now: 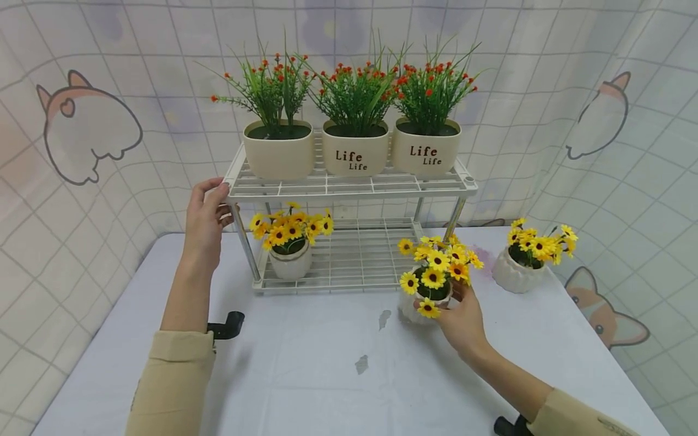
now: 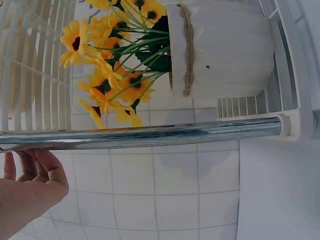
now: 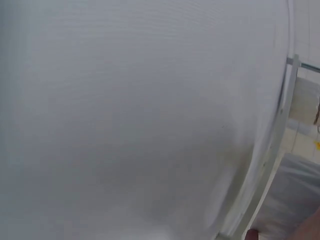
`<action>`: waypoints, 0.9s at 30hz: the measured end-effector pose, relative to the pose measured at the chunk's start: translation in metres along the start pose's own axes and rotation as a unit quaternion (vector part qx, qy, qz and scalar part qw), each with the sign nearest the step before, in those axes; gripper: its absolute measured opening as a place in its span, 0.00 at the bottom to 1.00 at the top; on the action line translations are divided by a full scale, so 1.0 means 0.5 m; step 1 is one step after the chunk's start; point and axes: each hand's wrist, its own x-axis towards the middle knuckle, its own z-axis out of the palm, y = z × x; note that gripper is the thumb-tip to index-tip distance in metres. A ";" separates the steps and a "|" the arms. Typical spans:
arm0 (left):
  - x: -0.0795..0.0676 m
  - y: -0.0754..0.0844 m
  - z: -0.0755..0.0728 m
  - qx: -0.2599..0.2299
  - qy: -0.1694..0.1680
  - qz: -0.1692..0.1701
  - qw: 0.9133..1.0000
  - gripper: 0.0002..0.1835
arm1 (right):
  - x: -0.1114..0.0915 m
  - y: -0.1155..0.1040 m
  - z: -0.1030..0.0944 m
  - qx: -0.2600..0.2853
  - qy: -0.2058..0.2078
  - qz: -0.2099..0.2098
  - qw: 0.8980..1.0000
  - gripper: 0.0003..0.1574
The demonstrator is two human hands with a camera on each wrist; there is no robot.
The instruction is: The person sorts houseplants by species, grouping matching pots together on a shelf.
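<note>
A white two-tier wire rack [image 1: 354, 195] stands at the back of the table. My left hand [image 1: 206, 212] holds its upper left corner, with fingers curled at the top of the metal post [image 2: 150, 139]. In my right hand [image 1: 463, 321] is a white flowerpot [image 1: 417, 309] of yellow artificial daisies [image 1: 436, 260], gripped by its side in front of the rack's right end and tilted towards me. Whether its base touches the table cannot be told. A similar potted daisy plant [image 1: 291, 263] sits on the lower shelf's left end. The right wrist view shows mostly pale cloth.
Three cream planters [image 1: 355, 151] with red-flowered grass line the top shelf. Another white pot of yellow daisies [image 1: 518, 272] stands on the table, right of the rack. A white cloth [image 1: 316, 369] covers the table, and a grid-patterned curtain [image 1: 180, 36] hangs close behind.
</note>
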 end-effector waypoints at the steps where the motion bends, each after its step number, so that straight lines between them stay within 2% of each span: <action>1: 0.001 0.000 0.000 -0.001 -0.001 -0.001 1.000 0.21 | 0.002 -0.002 0.009 0.002 -0.001 -0.003 1.000 0.65; 8: 0.003 -0.001 0.001 -0.002 -0.005 -0.002 1.000 0.21 | 0.016 -0.014 0.073 0.013 0.004 -0.022 1.000 0.63; 15: 0.003 -0.001 -0.002 -0.009 -0.004 0.005 1.000 0.21 | 0.048 -0.026 0.134 0.018 0.002 -0.052 0.998 0.59; 22: 0.001 -0.004 -0.002 0.002 -0.009 0.001 1.000 0.22 | 0.084 -0.034 0.187 0.022 0.011 -0.090 0.996 0.53; 27: 0.000 -0.005 -0.003 0.004 -0.006 -0.001 1.000 0.23 | 0.102 -0.038 0.218 0.019 0.022 -0.127 0.991 0.55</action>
